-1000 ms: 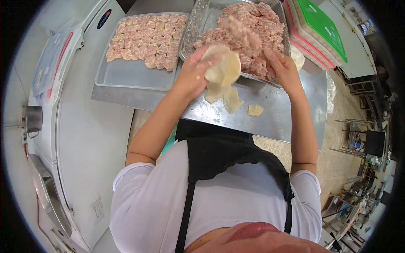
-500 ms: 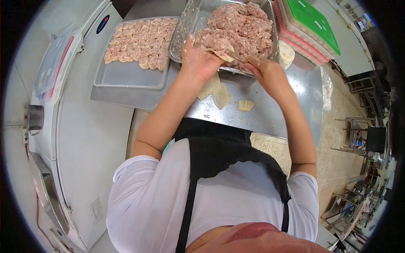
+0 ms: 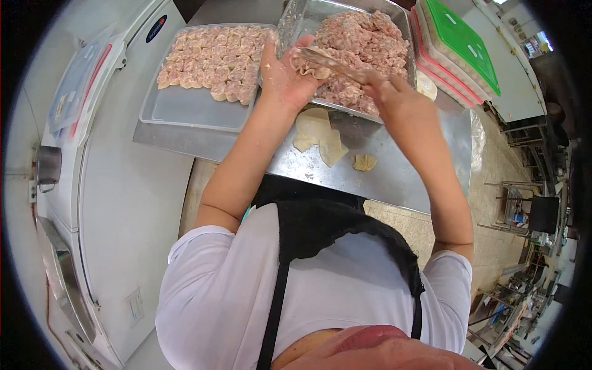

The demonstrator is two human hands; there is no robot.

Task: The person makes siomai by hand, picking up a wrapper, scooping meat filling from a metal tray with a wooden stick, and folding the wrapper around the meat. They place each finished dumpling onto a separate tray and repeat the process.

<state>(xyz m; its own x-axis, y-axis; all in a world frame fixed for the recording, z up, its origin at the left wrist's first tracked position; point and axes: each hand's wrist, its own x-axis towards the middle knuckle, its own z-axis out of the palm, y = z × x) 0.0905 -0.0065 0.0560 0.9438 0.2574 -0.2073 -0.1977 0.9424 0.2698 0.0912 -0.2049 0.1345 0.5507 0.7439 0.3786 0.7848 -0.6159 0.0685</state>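
Observation:
My left hand, palm up, cups a dumpling wrapper with minced meat on it. My right hand grips a narrow, flat spatula, whose blade lies against the meat in the wrapper. Both hands are over the near edge of a metal tray that holds a large mound of raw minced meat. On the left, a plastic tray carries rows of filled dumplings. Loose wrapper sheets and a small wrapper piece lie on the table before me.
The steel table ends just in front of my body. At the right stand stacked boxes with a green lid, beside a round pale item. A white fridge or freezer borders the left side.
My left hand has turned more palm up, with the wrapper now gathered around the meat. The spatula has come up from the tray's near edge onto the filling.

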